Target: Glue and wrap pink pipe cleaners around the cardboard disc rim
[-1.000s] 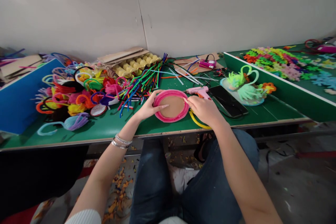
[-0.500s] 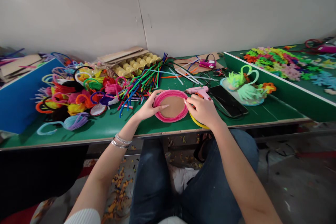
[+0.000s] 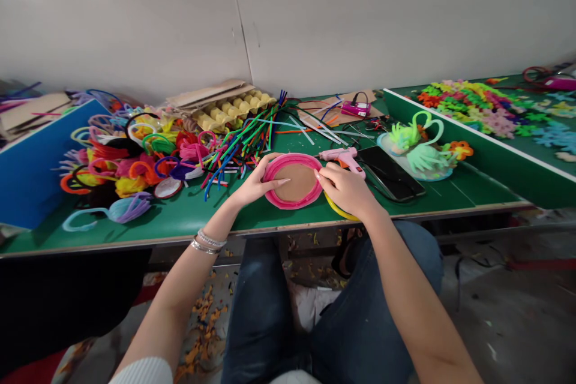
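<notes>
A round cardboard disc [image 3: 294, 183] rimmed with pink pipe cleaner is held between my hands over the table's front edge. My left hand [image 3: 257, 183] grips its left side, thumb lying on the cardboard. At the right rim, my right hand [image 3: 344, 187] pinches the pink edge between thumb and fingers. A yellow ring [image 3: 339, 209] shows partly below my right hand, which hides the rest of it. Just behind that hand lies a pink glue gun [image 3: 342, 158], with a black phone [image 3: 390, 173] to its right.
Left of my hands is a heap of colourful pipe-cleaner birds [image 3: 135, 156], beside loose pipe cleaners [image 3: 247, 141] and a yellow egg tray [image 3: 234, 109]. Two swan figures [image 3: 425, 153] stand on the right near a green divider [image 3: 472, 144]. A blue panel [image 3: 49, 162] borders the left.
Almost nothing differs. My hands keep their hold on the pink-rimmed disc, with only a very slight shift of the right fingers along the rim.
</notes>
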`<state>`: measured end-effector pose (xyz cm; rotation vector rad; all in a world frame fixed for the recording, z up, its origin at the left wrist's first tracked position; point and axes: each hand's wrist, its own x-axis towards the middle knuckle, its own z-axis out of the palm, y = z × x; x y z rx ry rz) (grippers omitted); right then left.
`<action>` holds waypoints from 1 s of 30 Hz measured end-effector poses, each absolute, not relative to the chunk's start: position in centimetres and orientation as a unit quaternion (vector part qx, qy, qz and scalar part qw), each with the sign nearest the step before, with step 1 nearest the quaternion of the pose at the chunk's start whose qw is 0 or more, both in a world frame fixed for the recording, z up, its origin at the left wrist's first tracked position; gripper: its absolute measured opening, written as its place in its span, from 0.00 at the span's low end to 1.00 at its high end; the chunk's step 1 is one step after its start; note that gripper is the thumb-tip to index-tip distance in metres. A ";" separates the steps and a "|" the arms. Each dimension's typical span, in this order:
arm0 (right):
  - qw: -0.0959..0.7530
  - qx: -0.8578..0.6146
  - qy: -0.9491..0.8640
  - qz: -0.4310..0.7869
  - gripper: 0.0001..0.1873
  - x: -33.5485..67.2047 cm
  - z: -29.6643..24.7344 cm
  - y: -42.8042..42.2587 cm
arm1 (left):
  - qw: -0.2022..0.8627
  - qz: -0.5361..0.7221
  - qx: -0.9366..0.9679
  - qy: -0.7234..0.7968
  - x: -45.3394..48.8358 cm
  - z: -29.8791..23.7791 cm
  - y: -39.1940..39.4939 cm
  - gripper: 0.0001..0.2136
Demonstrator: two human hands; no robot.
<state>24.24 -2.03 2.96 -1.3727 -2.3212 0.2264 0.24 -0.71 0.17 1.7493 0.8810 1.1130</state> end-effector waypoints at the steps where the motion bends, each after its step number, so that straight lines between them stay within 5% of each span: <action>1: 0.218 -0.495 -0.837 0.085 0.16 24.2 2.9 -2.0 | 0.433 0.445 0.698 0.356 0.3 0.2 -0.8 0.26; 11: 0.252 -0.495 -0.819 0.145 0.15 24.1 2.1 -1.4 | 0.458 0.451 0.649 0.406 0.3 0.4 -0.6 0.21; 18: 0.256 -0.495 -0.815 0.156 0.14 23.9 2.0 -1.3 | 0.547 0.478 0.580 0.369 0.6 0.6 -0.2 0.39; 30: 0.208 -0.507 -0.823 0.151 0.15 23.0 2.0 -1.2 | 0.519 0.596 0.469 0.395 -1.1 3.0 0.1 0.24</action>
